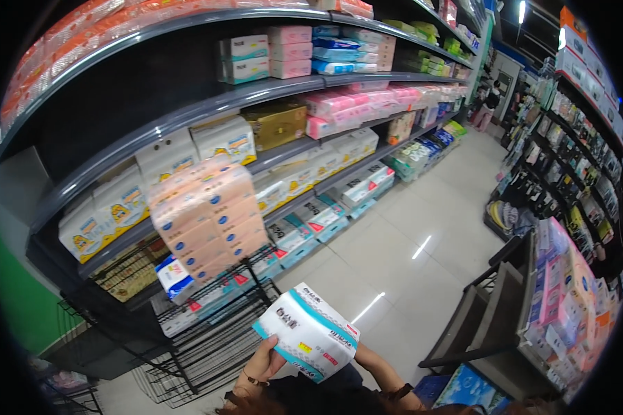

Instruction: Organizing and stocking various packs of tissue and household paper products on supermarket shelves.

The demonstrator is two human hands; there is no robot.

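Observation:
A white and teal pack of paper tissues [311, 332] is held tilted in front of my body, its printed face turned up. My left hand [266, 358] grips the pack's lower left corner, thumb on top, with a beaded bracelet at the wrist. On the other side, my right hand [362, 355] supports the right edge; its fingers are hidden behind the pack. Just left of my hands stands a black wire rack [207, 337]. A large peach-coloured bundle of tissue packs [213, 223] rests on that rack, beside a small blue and white pack [174, 277].
Long store shelves [285, 85] with tissue products run along the left. A tiled aisle floor [394, 254] leads away toward a distant person [490, 106]. At the right are a display stand with packs [560, 306] and a rack of hanging goods [576, 161].

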